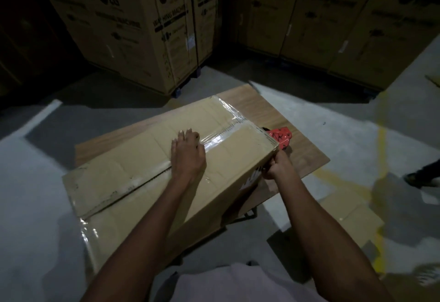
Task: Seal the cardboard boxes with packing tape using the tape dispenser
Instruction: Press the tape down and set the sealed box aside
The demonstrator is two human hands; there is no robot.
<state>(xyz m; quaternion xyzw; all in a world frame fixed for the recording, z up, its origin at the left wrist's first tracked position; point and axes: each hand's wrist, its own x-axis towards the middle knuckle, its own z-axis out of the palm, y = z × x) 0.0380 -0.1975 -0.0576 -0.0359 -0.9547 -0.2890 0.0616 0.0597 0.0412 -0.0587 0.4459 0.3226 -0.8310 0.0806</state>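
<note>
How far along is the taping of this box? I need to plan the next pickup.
Partly done. Shiny tape already covers the far half of the top seam and runs over the far edge. The left hand presses flat on the box while the right hand holds the red dispenser at the box's right edge. The near stretch of seam still looks untaped.

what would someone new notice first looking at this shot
Most likely the big cardboard box in the middle, lying on a wooden board, with the left hand pressed flat on its glossy taped seam. Next, the red tape dispenser peeking past the box's right edge, where the right hand grips at the corner. Behind, tall printed cartons loom in the dark.
</note>
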